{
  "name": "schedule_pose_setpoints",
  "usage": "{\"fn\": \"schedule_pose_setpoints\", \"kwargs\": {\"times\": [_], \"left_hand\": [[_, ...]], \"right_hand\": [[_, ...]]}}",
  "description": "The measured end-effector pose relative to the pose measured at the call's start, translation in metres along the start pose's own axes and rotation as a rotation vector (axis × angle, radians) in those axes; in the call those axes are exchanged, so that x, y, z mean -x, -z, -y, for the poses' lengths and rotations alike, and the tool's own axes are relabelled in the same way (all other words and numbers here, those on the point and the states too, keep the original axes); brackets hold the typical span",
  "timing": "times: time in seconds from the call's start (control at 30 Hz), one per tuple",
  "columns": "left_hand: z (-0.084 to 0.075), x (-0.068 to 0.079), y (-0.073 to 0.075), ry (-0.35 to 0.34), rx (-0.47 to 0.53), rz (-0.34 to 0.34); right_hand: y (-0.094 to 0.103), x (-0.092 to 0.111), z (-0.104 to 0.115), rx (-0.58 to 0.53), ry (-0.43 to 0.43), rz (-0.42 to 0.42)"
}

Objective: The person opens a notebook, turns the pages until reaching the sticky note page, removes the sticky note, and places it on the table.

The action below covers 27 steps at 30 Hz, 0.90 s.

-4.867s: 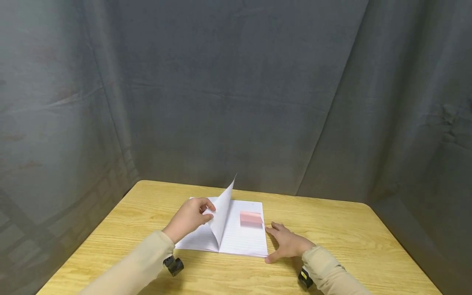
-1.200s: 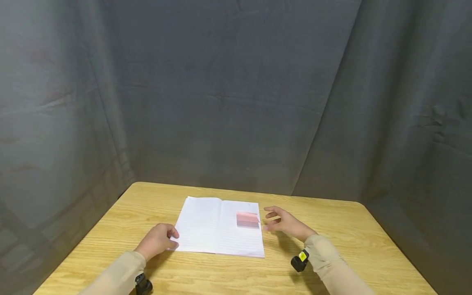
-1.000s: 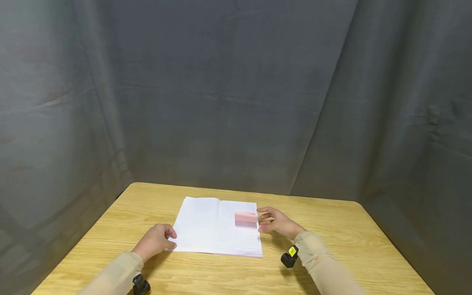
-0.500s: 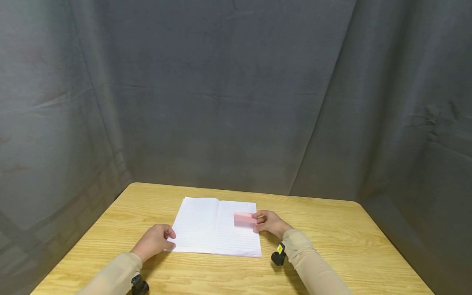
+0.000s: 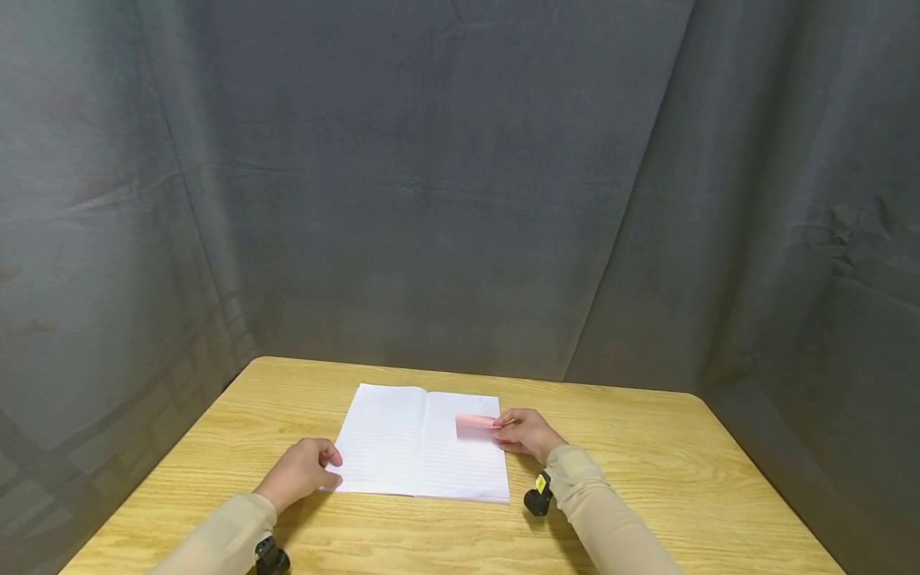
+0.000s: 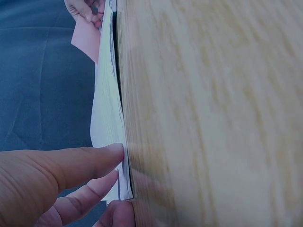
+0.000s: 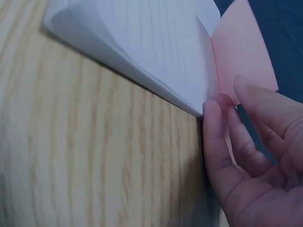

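Observation:
An open lined notebook [image 5: 381,439] lies on the table. On its right page a pink sticky note [image 5: 470,426] stands up from the paper, tilted, near the outer edge. My right hand [image 5: 528,435] pinches the right end of this note; in the right wrist view the thumb [image 7: 244,87] lies against its pink face [image 7: 244,52]. My left hand [image 5: 302,471] grips the notebook's near left corner. In the left wrist view its fingertips [image 6: 113,153] sit right at the page edges, and the pages there are slightly fanned.
The light wooden table [image 5: 647,479] has rounded far corners. Grey curtains [image 5: 446,200] hang behind it and along both sides. A small black camera is strapped to each wrist, below the beige sleeves [image 5: 611,519].
The page my left hand was turning now lies flat on the left, and that hand has moved to the near left corner. My right hand has moved left from the table onto the sticky note.

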<state>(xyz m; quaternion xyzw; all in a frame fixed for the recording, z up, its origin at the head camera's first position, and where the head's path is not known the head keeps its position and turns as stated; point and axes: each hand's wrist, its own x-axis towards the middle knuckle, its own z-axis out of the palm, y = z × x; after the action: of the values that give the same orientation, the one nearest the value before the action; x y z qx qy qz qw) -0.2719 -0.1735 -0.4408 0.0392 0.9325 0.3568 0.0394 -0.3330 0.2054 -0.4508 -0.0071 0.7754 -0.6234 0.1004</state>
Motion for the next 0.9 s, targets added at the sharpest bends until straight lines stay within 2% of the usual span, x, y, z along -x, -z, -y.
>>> {"fn": "schedule_pose_setpoints", "kwargs": {"times": [0.3,0.9], "left_hand": [[-0.0007,-0.0007,-0.0001,-0.003,-0.004,-0.004],[-0.0007,0.0004,0.0001,-0.004,-0.007,0.000]], "right_hand": [[-0.0046,0.0025,0.0034,-0.005,-0.035,-0.102],[-0.0055,0.0034,0.0029,0.014,-0.051,-0.106]]}}
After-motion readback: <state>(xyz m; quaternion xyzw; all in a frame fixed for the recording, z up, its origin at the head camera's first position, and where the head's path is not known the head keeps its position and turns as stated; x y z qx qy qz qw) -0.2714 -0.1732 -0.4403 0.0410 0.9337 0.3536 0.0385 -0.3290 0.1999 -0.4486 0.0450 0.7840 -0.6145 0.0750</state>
